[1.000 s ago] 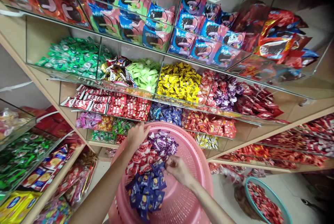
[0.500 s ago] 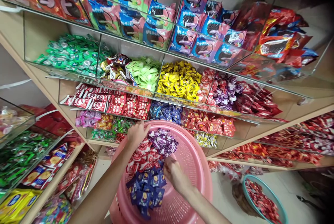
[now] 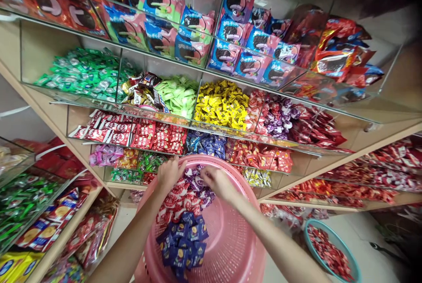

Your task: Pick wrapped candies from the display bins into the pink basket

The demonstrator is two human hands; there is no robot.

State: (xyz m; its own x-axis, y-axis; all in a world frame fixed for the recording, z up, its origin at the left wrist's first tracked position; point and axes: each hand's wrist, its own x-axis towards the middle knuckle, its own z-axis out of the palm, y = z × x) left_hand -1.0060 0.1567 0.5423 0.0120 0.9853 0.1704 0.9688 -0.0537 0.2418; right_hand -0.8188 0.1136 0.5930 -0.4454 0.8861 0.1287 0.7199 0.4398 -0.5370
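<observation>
A pink plastic basket (image 3: pixel 235 234) with a slotted bottom stands in front of me, holding wrapped candies in separate heaps. My left hand (image 3: pixel 169 174) is closed over its far left rim. Inside, my right hand (image 3: pixel 216 182) is at the purple-and-white candies (image 3: pixel 206 197) near the far side; its fingers are curled, and what they hold, if anything, is hidden. Red-and-white candies (image 3: pixel 178 199) lie left of the purple ones, partly behind my left forearm. Closer to me is a pile of dark blue square packets (image 3: pixel 183 243).
Ahead rise tiered shelves with clear dividers, holding yellow candies (image 3: pixel 220 105), green candies (image 3: pixel 85 72) and blue-pink cookie packs (image 3: pixel 253 63). More bins with green packets (image 3: pixel 29 199) stand at left. A teal basin (image 3: pixel 308 234) of red candies sits on the floor at right.
My right hand has moved away from me, from beside the blue packets to the purple candies. My left hand stays at the rim. The whole view has shifted slightly.
</observation>
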